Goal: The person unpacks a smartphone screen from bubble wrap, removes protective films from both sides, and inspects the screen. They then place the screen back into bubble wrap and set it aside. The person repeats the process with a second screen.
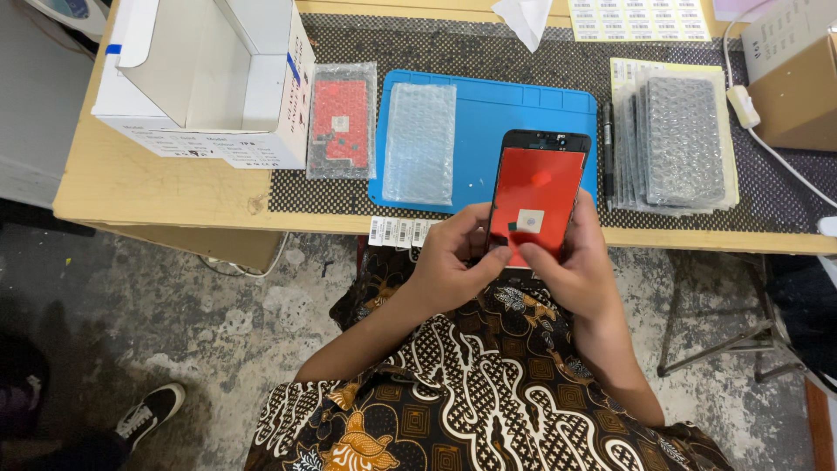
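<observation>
Gripping the red-backed phone screen at its lower edge, left hand and right hand fingers clamped on it.

Head view. Both hands, left and right, grip the lower end of a phone screen panel with a red backing, held above the tabletop edge. Beyond lie a blue mat bearing a bubble-wrap bag, a bagged panel, an open white box and a bag stack.
</observation>
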